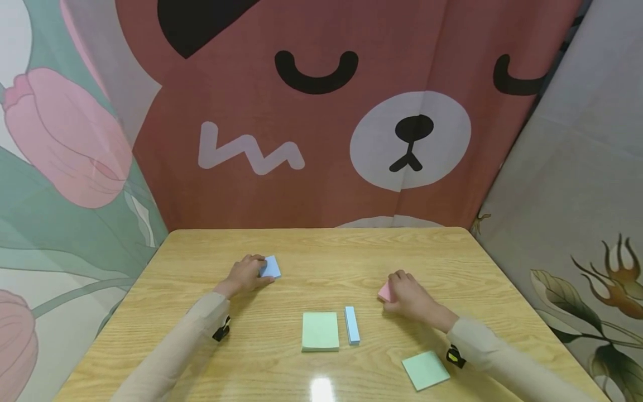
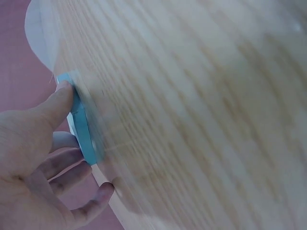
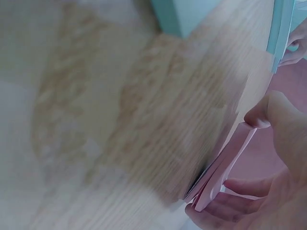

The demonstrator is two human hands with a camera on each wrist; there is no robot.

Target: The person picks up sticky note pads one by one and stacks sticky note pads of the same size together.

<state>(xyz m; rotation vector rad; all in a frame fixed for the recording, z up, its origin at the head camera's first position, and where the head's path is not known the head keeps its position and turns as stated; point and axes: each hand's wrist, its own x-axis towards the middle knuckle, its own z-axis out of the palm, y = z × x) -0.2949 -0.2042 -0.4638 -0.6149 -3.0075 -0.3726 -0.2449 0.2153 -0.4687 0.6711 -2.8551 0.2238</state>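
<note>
On the left of the table, my left hand grips a blue sticky note pad by its edges. The left wrist view shows the thumb on one end of that pad and fingers at the other, with the pad at the tabletop. Over to the right, my right hand holds a pink sticky note pad, mostly covered by the hand in the head view. In the right wrist view the pink pad is pinched between thumb and fingers, its sheets parting slightly at one end.
A green square sticky note pad lies at the table's middle, with a narrow blue pad just right of it. Another green pad sits angled near the right forearm. Printed curtains hang behind the wooden table.
</note>
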